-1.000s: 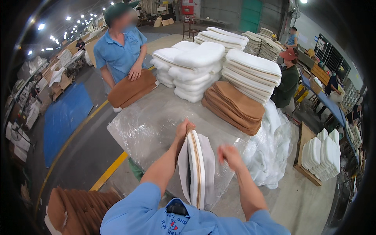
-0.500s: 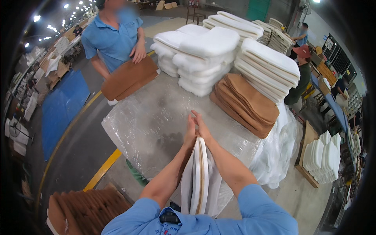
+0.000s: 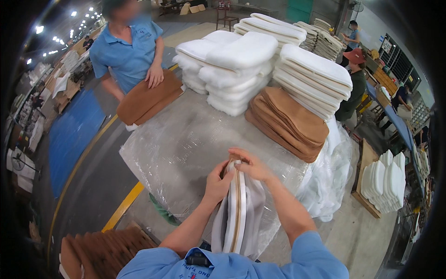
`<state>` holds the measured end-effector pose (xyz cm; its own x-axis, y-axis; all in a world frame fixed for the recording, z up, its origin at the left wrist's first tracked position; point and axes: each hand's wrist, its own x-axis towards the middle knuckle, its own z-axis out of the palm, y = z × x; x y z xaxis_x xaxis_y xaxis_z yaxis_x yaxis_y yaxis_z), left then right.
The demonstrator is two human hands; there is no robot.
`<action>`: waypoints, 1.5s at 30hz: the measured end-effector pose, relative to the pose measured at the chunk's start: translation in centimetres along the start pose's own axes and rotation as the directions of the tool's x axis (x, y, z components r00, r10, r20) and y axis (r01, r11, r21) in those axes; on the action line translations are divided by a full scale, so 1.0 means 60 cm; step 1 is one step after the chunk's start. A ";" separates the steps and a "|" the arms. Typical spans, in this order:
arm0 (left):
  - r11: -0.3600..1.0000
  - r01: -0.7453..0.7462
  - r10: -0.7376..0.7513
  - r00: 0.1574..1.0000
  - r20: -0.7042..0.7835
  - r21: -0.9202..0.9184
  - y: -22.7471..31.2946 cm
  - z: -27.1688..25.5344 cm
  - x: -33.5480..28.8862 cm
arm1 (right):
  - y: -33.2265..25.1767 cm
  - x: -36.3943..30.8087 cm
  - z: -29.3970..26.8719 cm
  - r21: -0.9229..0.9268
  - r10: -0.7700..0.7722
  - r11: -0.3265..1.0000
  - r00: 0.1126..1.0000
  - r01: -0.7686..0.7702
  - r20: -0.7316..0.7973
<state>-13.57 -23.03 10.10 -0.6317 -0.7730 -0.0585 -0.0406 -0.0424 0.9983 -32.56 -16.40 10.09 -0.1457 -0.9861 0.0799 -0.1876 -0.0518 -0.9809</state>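
Observation:
Between my arms a long white-and-grey cushion cover [image 3: 231, 209] stands on edge, a tan strip running along its top between white bands. My left hand [image 3: 219, 182] pinches its far end from the left, thumb near the tip. My right hand [image 3: 253, 165] curls over the same end from the right, with its fingers closed at the edge. The inside of the cover and its lower edge are hidden. Under the far end lies a table [image 3: 181, 135] wrapped in clear plastic film.
Brown covers [image 3: 288, 123] are stacked at the table's right, beside white pads [image 3: 316, 74] and fluffy white cushions [image 3: 237, 60]. A co-worker [image 3: 130, 51] at the far left rests a hand on a brown cushion [image 3: 148, 100]. Brown pieces [image 3: 107, 251] stand at lower left.
My hands have drawn back towards me; the extended fingers have bent and closed around the cover's far end. The cover's sides now bulge wider. The view has shifted slightly.

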 end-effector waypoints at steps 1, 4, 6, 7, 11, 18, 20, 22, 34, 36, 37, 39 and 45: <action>0.982 0.007 0.001 0.999 -0.042 0.187 0.019 0.005 -0.004 | -0.017 0.006 -0.017 -0.059 0.029 0.998 0.998 -0.026 0.050; 0.861 -0.288 0.392 0.901 -0.187 0.419 0.026 0.005 0.007 | -0.051 0.037 -0.020 -0.415 -0.085 0.896 0.978 0.158 0.190; 0.897 -0.219 0.281 0.953 -0.115 0.384 0.027 -0.001 0.015 | -0.049 0.033 -0.029 -0.522 -0.132 0.827 0.975 0.208 0.179; 0.914 -0.186 0.224 0.972 -0.066 0.361 0.027 0.000 0.023 | -0.038 0.026 -0.037 -0.579 -0.150 0.785 0.974 0.220 0.167; 0.976 0.054 -0.061 0.998 -0.028 -0.213 0.012 -0.007 0.125 | 0.027 -0.009 0.017 -0.170 -0.189 0.975 0.935 0.143 -0.299; 0.934 0.355 -0.286 0.789 0.544 -0.024 -0.006 0.058 0.249 | 0.048 -0.013 0.065 0.053 -0.190 0.971 0.887 0.233 -0.420; 0.896 0.442 -0.371 0.678 0.634 0.052 -0.010 0.088 0.247 | 0.067 -0.031 0.053 0.063 -0.169 0.974 0.881 0.218 -0.443; 0.911 0.370 -0.399 0.689 0.604 0.181 -0.018 0.091 0.247 | 0.070 -0.045 0.052 0.055 -0.179 0.973 0.877 0.226 -0.446; 0.994 -0.070 0.095 0.930 0.356 -0.083 -0.013 0.108 0.039 | 0.037 -0.033 -0.141 0.470 0.143 0.876 0.872 0.109 -0.468; 0.989 -0.143 0.122 0.948 0.293 0.050 -0.014 0.112 0.048 | 0.034 -0.052 -0.149 0.213 0.095 0.977 0.928 -0.018 -0.359; 0.983 -0.142 0.110 0.963 0.248 0.118 -0.010 0.100 0.051 | 0.017 -0.052 -0.129 0.068 0.050 0.997 0.952 -0.030 -0.304; 0.966 -0.137 0.100 0.980 0.173 0.219 -0.008 0.091 0.055 | -0.030 -0.051 -0.102 -0.109 0.054 0.990 0.966 -0.084 -0.252; 0.935 -0.176 0.136 0.979 0.149 0.308 -0.003 0.104 0.066 | -0.026 -0.046 -0.086 -0.474 -0.166 0.880 0.915 -0.031 -0.368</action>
<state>-20.91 -22.12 9.65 -0.7397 -0.6685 0.0772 -0.1654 0.2918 0.9421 -36.86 -12.77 12.28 -0.4592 -0.8357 0.3013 -0.6214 0.0597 -0.7812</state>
